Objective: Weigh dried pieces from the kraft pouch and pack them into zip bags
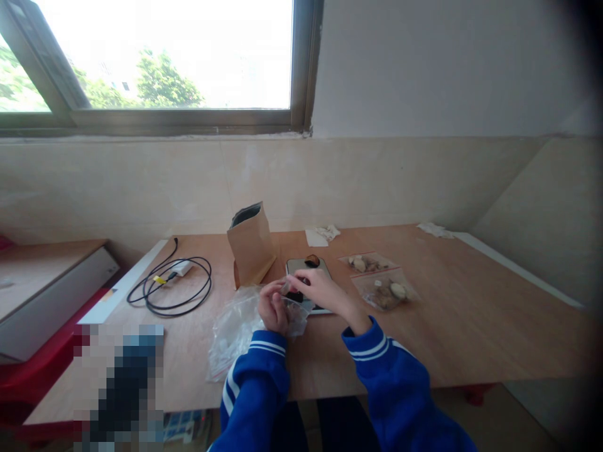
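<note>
My left hand (pixel 273 309) is closed with its fingers curled around the edge of a small clear plastic bag (pixel 298 319). Close against it, my right hand (pixel 316 287) pinches the bag's upper part between thumb and fingers. What is inside the bag is too small to make out. Partly covered by my right hand lies a flat kitchen scale (pixel 294 266) with a dark brown, rounded piece (pixel 311 260) on it. Beneath my left wrist spreads a larger clear zip bag (pixel 230 339) that seems to contain more clear plastic.
An open brown paper pouch (pixel 252 248) stands behind my hands. To the right lie two zip bags, one with pale dried pieces (pixel 367 262), another with brownish contents (pixel 386 290). A coiled black cable (pixel 149 301) with a white adapter (pixel 181 269) lies left. Crumpled tissue (pixel 325 235) sits near the wall.
</note>
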Demonstrator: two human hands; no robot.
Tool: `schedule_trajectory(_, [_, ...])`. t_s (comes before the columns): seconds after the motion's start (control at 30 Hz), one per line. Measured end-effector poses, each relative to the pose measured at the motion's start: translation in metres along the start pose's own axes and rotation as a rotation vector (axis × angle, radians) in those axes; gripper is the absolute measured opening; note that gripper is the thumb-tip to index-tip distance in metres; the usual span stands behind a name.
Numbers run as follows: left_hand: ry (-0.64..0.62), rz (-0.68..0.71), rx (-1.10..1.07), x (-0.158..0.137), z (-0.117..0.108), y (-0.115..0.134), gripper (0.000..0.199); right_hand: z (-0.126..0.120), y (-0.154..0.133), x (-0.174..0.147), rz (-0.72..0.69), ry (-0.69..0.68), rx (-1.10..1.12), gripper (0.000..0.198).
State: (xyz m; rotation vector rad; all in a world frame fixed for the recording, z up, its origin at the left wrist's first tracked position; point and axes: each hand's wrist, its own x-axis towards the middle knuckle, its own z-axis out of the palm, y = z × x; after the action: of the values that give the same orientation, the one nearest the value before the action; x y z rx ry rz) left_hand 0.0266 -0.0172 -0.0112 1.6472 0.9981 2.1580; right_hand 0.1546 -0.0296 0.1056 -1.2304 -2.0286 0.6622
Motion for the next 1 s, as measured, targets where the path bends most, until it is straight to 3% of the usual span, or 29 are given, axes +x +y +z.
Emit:
schedule_trajectory(0.13, [0.048,-0.073,0.027,0.001,0.001,0.001,0.030,0.009,-0.005,0.003,0.008,0.186,0.059,0.029])
schedule_trajectory(0.3, [0.143,-0.179,0.062,0.002,0.002,-0.002,0.031,0.022,-0.002,0.005,-0.054,0.253,0.156,0.027])
schedule_trajectory(0.47, [0.178,-0.222,0.083,0.004,0.001,-0.005,0.032,0.025,0.049,0.024,-0.040,0.535,-0.018,0.027])
schedule_trajectory(0.53, [0.164,-0.229,0.085,0.004,0.001,-0.005,0.032,0.026,0.080,0.033,-0.002,0.537,-0.166,0.031])
schedule_trajectory(0.63, [0.136,-0.228,0.078,0.003,0.001,-0.005,0.032,0.025,0.118,0.042,0.078,0.401,-0.324,0.041])
schedule_trajectory(0.7, [0.132,-0.223,0.079,0.003,0.001,-0.006,0.032,0.024,0.133,0.043,0.109,0.334,-0.352,0.036])
schedule_trajectory(0.87, [0.132,-0.214,0.091,0.002,0.000,-0.006,0.031,0.023,0.134,0.039,0.135,0.340,-0.287,0.018])
schedule_trajectory(1.0, [0.107,-0.209,0.092,0.002,0.000,-0.005,0.031,0.021,0.110,0.033,0.119,0.389,-0.085,0.030])
